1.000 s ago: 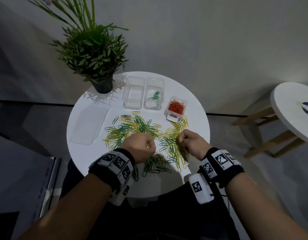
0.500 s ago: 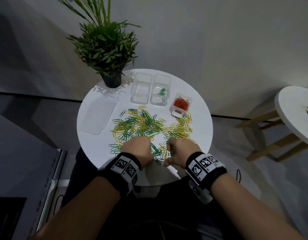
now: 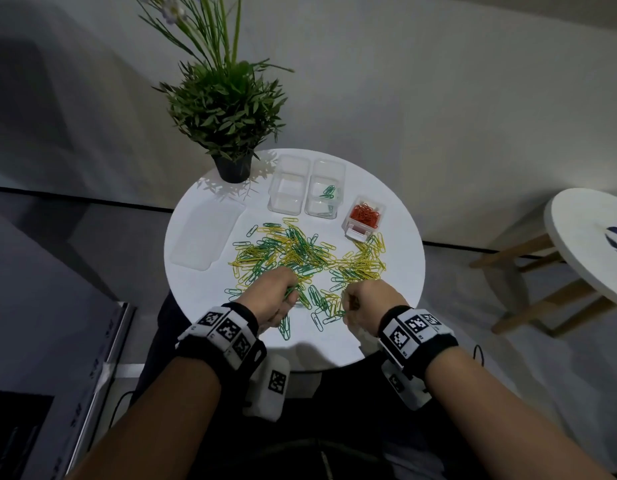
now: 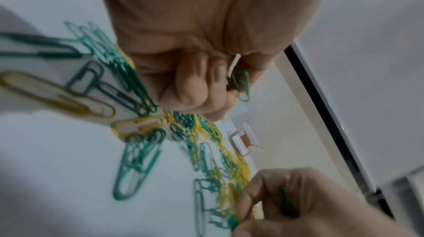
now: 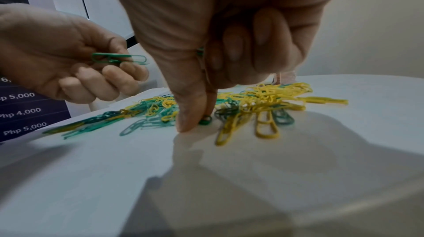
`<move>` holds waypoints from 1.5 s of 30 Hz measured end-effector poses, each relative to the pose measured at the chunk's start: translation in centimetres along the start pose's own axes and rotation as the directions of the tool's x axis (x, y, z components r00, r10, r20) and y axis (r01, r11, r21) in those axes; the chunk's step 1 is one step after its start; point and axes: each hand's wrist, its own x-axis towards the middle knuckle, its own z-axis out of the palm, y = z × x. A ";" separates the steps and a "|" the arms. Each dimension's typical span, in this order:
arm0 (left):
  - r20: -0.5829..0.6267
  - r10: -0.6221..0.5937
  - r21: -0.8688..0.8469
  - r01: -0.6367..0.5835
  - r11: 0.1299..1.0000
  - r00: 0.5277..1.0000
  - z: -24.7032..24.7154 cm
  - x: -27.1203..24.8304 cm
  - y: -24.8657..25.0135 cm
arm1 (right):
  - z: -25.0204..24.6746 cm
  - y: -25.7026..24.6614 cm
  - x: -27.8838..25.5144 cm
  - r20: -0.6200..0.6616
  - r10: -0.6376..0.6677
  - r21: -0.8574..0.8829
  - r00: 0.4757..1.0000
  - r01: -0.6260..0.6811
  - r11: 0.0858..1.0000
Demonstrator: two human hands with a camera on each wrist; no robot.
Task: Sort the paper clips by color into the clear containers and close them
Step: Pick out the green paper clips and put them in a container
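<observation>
A round white table (image 3: 397,237) bears a scattered pile of green and yellow wire paper clips (image 3: 300,258) across its middle. The left hand (image 3: 272,299), its fingers curled, pinches a few green paper clips (image 5: 119,58) between thumb and forefinger just above the near edge of the pile. The right hand (image 3: 367,304) has its outer fingers curled in, while thumb and forefinger reach down and nip a single green clip (image 5: 205,120) at the table surface. Behind the pile stand two clear rectangular plastic containers side by side: the left one (image 3: 288,188) holds nothing visible, the right one (image 3: 324,192) a few green clips. A smaller clear box of red clips (image 3: 364,216) stands to their right, a flat clear lid (image 3: 206,233) lies at the left, and a potted green plant (image 3: 227,109) stands at the far edge.
</observation>
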 end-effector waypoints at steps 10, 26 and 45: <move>0.158 0.039 -0.514 0.048 0.856 0.987 -0.5 0.2 0.0 | 0.2 -0.5 0.1 0.032 -0.015 -0.097 0.999 0.018 0.995; -0.191 0.198 0.892 0.086 0.445 0.961 -1.6 -2.0 0.6 | -2.5 -0.3 0.9 0.096 0.079 0.904 0.992 -0.120 0.410; -0.134 0.201 0.930 0.054 0.363 0.970 -0.1 -0.6 0.6 | -0.2 -5.0 3.7 -0.037 0.041 -0.004 0.998 -0.041 0.999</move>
